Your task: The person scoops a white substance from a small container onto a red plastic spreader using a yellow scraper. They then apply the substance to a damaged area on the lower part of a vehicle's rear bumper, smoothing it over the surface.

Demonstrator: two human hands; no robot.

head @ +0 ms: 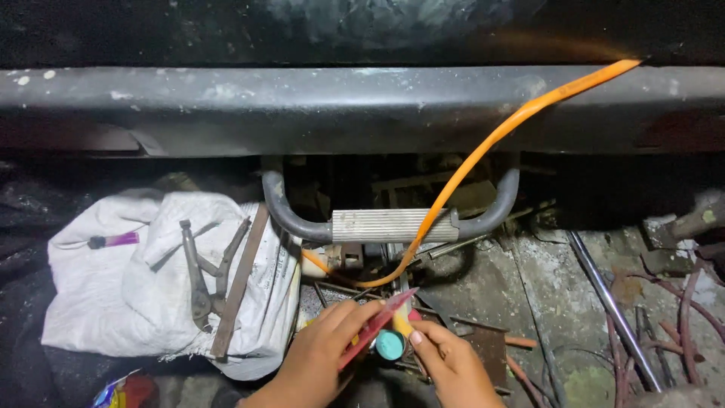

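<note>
Down low, the left hand (317,361) pinches a thin red stick (375,328) over the small teal cap (390,345) while the right hand (451,363) curls its fingers around that cap to steady it

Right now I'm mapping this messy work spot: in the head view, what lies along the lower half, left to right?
White sack → pliers → left hand → red strip → teal cap → right hand → steel rod → reddish cables.

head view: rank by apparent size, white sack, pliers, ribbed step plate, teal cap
1. white sack
2. ribbed step plate
3. pliers, close to the plate in length but thinner, so unsure
4. teal cap, smallest, between the left hand and right hand
</note>
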